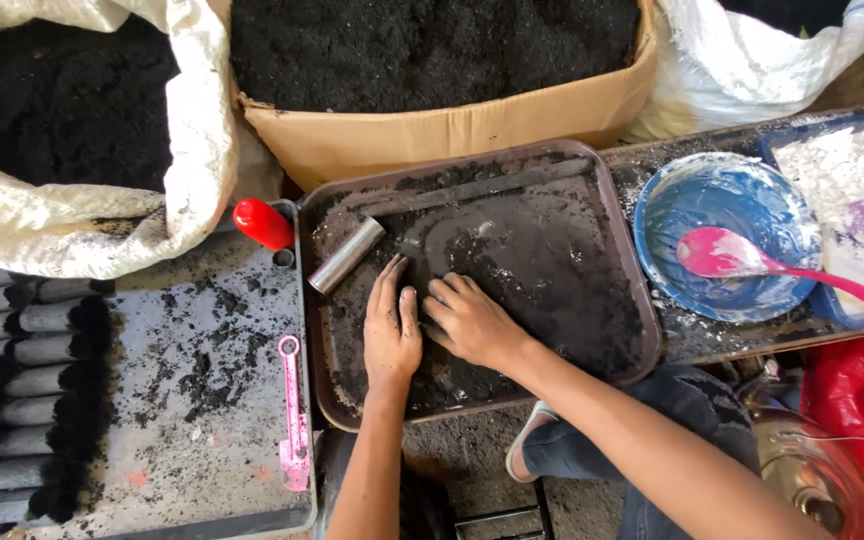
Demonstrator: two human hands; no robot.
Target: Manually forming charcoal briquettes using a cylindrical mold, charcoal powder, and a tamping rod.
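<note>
We press the black powder [512,260] on the tray [642,300]; left hand [392,335] lies flat and open, right hand [467,320] half curled, both empty; next move, we think, needs the tube [346,255] beside.

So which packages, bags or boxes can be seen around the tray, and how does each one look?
White woven sack: top left, open, full of black powder.
Cardboard box: top centre behind the brown tray, brown, open, holding black powder.
Second white sack: top right, crumpled, with a blue stripe at its edge.
Red plastic bag: bottom right, shiny; its print is too blurred to describe.
No signs or screens are in view.
</note>
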